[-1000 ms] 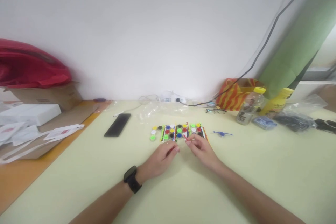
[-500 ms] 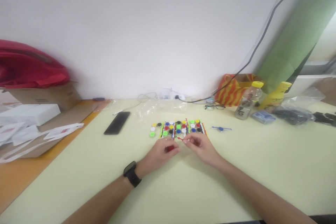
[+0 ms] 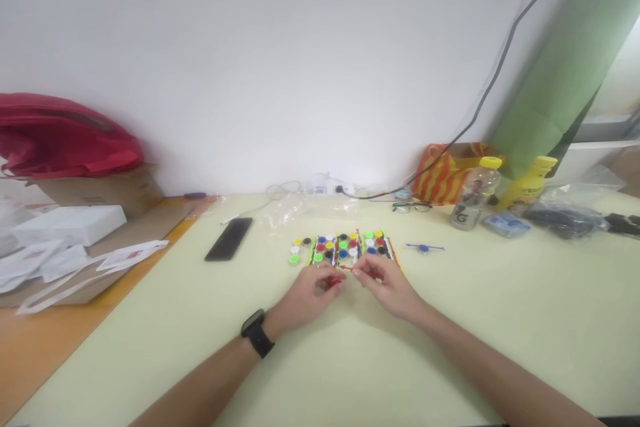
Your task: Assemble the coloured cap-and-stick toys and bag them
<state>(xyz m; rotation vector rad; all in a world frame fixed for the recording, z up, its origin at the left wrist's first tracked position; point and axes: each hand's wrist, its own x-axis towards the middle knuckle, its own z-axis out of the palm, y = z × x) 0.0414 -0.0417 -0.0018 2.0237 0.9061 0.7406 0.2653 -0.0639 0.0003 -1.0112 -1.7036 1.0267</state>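
Observation:
Between the thumb and fingers of my left hand (image 3: 311,293) is a small red piece (image 3: 337,281), mostly covered by the fingers. My right hand (image 3: 386,283) pinches one end of a thin red arrow-shaped stick (image 3: 345,268), whose tip points left toward the other hand. Just beyond both hands lie rows of coloured round discs (image 3: 344,254) in black, white, red, blue, yellow and green, with coloured sticks between and around them. My hands partly cover the near edge of these rows. To the right lies a blue arrow stick with a blue disc (image 3: 424,249) at its middle.
Several loose discs (image 3: 294,259) sit left of the rows. A black phone (image 3: 229,239) lies farther left, near papers (image 3: 55,260) and a white box (image 3: 73,225). Glasses (image 3: 413,207), a clear bottle (image 3: 473,197), a yellow bottle (image 3: 527,187) and a striped bag (image 3: 435,173) stand at the back right.
The view has shifted slightly. In my left hand the red piece now shows nearer the fingertips. My right hand still pinches the red arrow stick close by.

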